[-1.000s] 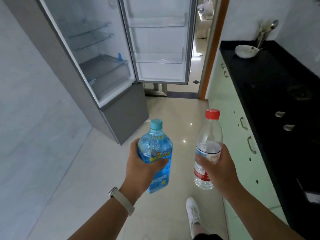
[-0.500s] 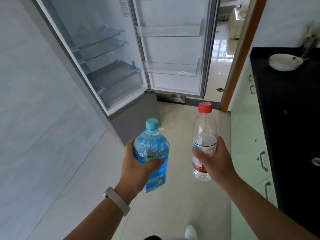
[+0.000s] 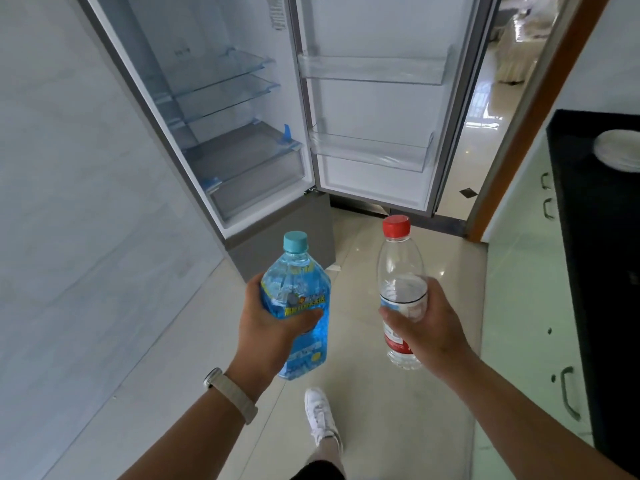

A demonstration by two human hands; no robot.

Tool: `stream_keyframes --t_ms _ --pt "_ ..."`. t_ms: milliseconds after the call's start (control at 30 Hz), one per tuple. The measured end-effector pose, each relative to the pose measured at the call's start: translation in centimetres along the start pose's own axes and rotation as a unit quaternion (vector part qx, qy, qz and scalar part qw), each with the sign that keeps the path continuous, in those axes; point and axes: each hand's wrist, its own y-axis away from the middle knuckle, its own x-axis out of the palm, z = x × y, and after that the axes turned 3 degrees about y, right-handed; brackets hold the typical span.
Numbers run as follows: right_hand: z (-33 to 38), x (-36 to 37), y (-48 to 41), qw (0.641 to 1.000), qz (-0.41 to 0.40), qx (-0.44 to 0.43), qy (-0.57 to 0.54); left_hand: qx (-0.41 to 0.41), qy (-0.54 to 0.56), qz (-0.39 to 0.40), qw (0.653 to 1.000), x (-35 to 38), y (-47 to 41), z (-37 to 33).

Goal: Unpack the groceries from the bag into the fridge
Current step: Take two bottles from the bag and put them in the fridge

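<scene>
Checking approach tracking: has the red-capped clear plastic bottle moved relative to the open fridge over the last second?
Yes. The red-capped clear plastic bottle, in the right hand, has moved toward the open grey fridge: its cap now sits just below the door's bottom edge, with more floor between before.

On my feed both forearms are bare, with no sleeve in view on either one. My left wrist carries a watch point(image 3: 212, 377) on a pale beige woven band point(image 3: 235, 398), its small metal-edged case sitting at the outer side. Below, I see one white lace-up sneaker point(image 3: 320, 415), and above it a dark hem at the frame's bottom edge.
</scene>
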Motion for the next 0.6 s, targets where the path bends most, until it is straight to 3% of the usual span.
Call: stream_keyframes --t_ms 600 --pt "6.8 10.1 -23.5 1.000 -0.007 -0.003 0.017 -0.008 0.043 0.005 0.999 -2.6 -26.8 -0.3"
